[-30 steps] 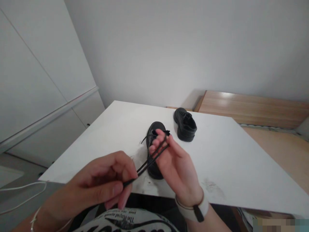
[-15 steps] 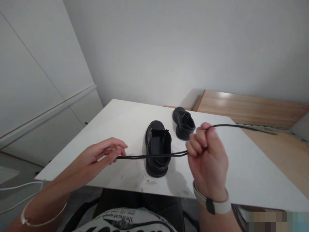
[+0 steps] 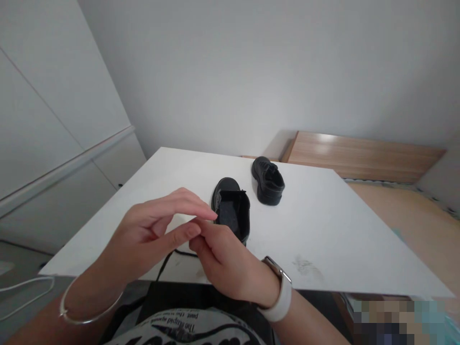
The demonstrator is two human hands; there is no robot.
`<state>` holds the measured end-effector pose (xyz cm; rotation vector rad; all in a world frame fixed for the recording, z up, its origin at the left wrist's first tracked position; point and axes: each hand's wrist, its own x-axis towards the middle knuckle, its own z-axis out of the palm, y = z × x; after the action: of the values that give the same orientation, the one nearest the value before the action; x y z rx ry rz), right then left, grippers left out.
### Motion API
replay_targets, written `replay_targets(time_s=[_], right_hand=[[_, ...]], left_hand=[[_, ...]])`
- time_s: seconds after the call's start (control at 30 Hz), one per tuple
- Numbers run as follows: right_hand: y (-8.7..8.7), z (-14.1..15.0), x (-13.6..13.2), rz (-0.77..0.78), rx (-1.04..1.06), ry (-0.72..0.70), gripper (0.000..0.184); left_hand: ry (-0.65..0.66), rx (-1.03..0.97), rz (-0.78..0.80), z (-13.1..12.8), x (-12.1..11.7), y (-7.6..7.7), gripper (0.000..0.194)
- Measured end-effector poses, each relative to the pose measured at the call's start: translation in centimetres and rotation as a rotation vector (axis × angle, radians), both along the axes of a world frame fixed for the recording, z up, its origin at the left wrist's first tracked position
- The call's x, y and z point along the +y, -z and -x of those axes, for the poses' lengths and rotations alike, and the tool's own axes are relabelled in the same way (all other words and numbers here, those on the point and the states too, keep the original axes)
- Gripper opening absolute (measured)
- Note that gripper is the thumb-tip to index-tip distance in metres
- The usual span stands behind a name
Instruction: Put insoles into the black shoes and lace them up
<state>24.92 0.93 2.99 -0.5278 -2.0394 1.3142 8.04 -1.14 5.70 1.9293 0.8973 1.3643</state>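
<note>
My right hand (image 3: 230, 261) is closed in front of the near black shoe, with part of a black shoelace (image 3: 185, 253) coming out from under its fingers. That lace bends down toward the table's front edge; the rest is hidden by my hands. My left hand (image 3: 154, 235) meets the right one, its thumb and fingers apart around the right knuckles, with no lace visible between them. The near shoe (image 3: 243, 218) stands toe away from me, its opening spread wide and its heel partly covered by my right hand.
A second black shoe (image 3: 269, 184) stands farther back on the white table (image 3: 323, 225), to the right of the first. Smudges mark the tabletop near the front. Behind the right side is a wooden board (image 3: 359, 151). A white cable (image 3: 32, 285) hangs at lower left.
My hands, earlier held wide apart with the lace stretched between them, have come together. The right hand moved left and down, and the left hand's fingers have opened.
</note>
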Motion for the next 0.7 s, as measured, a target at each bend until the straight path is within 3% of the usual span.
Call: replay_targets(time_s=[0.13,0.23,0.5,0.6,0.7], right_hand=[[0.1,0.1,0.6,-0.097,0.130,-0.018,0.022],[-0.3,-0.2,0.7,-0.085,0.126,0.039,0.019],[-2.0,-0.9,0.5,0.005,0.185,0.131,0.019],[-1.7,-1.0,0.5,0.025,0.201,0.171,0.025],[-1.9,-1.0,0.9,0.033,0.252,0.170,0.031]], left_hand=[[0.009,0.183,-0.162,-1.1,0.2,-0.3,0.022],[-0.045,0.213,-0.216,-1.1,0.4,0.1,0.030],[-0.188,0.072,0.066,0.9,0.8,1.8,0.050],[-0.144,-0.028,0.165,1.6,1.0,1.9,0.037],[0.055,-0.314,0.229,1.9,1.3,1.0,0.008]])
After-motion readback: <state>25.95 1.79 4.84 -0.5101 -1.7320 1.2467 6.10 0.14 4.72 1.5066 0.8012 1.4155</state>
